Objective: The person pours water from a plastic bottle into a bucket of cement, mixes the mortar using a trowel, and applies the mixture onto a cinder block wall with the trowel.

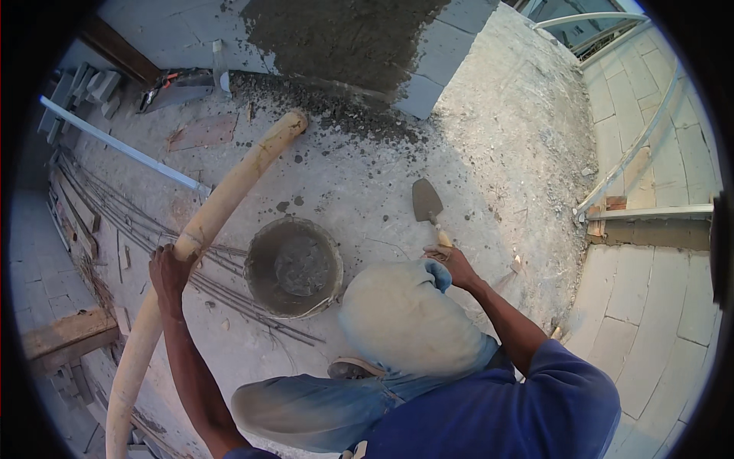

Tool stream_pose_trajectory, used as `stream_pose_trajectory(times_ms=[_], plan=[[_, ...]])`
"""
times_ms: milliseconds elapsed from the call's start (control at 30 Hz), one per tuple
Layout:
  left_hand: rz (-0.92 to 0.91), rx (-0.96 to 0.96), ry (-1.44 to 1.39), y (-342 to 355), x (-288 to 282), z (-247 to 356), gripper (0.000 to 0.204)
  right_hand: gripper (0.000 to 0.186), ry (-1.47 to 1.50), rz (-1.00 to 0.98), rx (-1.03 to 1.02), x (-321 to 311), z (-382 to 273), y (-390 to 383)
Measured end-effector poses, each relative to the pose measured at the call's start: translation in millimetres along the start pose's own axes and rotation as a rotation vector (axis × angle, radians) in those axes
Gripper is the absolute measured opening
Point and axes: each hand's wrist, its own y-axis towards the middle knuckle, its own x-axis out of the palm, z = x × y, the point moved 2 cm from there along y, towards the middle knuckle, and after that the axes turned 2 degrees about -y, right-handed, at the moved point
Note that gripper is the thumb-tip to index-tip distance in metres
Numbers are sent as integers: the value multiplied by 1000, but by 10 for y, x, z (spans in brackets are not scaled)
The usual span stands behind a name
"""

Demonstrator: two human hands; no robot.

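Observation:
My left hand (171,269) is wrapped round a thick, pale wooden pole (229,180) that slants from the lower left up toward the wall. In my right hand (451,264), beside my bent knee, is the handle of a trowel (426,201); its grey blade points away from me. Between my hands stands a round bucket (256,264), with wet grey mortar (300,268) in its bottom. At the far side, a dark patch of wet plaster (336,38) covers part of the block wall (417,99).
Long thin steel rods (229,294) lie on the floor left of the bucket. A straight metal bar (126,145) and a plastic bottle (220,69) are at the far left. Mortar splashes dot the floor below the wall. A block wall (642,298) rises at right.

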Motion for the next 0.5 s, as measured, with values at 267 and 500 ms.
stream_pose_trajectory(times_ms=[267,500], plan=[[76,185,-284,188,143,-133,59,43,840,-131,37,339,-582,-1330],[90,229,-189,107,174,-56,62,42,724,246,181,641,-598,-2147]])
